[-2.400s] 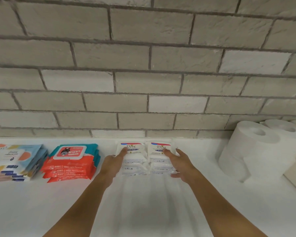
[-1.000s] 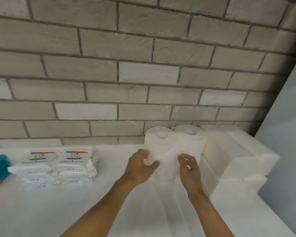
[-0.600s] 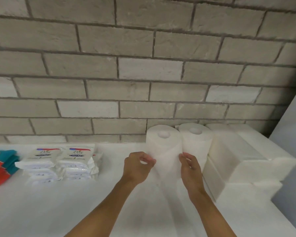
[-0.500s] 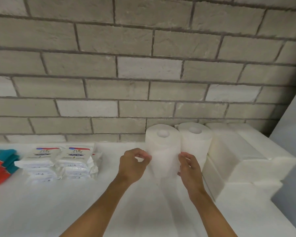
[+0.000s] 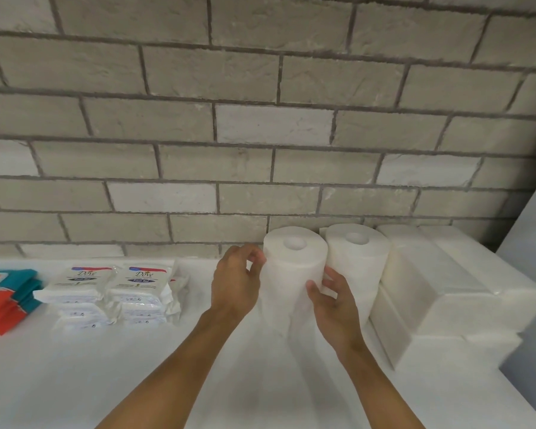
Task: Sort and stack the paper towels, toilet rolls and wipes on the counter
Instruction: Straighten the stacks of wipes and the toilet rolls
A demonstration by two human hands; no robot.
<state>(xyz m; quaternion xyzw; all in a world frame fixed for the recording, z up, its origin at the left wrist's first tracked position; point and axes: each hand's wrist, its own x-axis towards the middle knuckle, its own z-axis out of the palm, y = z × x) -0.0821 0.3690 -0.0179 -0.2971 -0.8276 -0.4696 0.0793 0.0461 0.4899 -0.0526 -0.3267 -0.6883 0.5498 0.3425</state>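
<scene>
The near roll (image 5: 294,274) I am working on is a plain white paper cylinder, standing upright on the counter (image 5: 136,366) with its core hole facing up. It sits toward the back edge, close to the brick wall (image 5: 260,119), and just beside a second upright roll (image 5: 358,258) on its right; I cannot tell whether the two touch. Right of those, in the counter's back right corner, lie white folded paper towel packs (image 5: 446,292), stacked in two layers against the wall. Along the back edge to the left stand two side-by-side piles of white Dove wipes packs (image 5: 106,292), and at the left edge a red and teal wipes pile (image 5: 3,298) is cut off by the frame.

My left hand (image 5: 235,283) curls loosely at the near roll's left side, fingertips against the paper near the top. My right hand (image 5: 334,301) presses its thumb and fingers on the roll's lower right side. Both hands are partly open, together clasping the near roll between them.
</scene>
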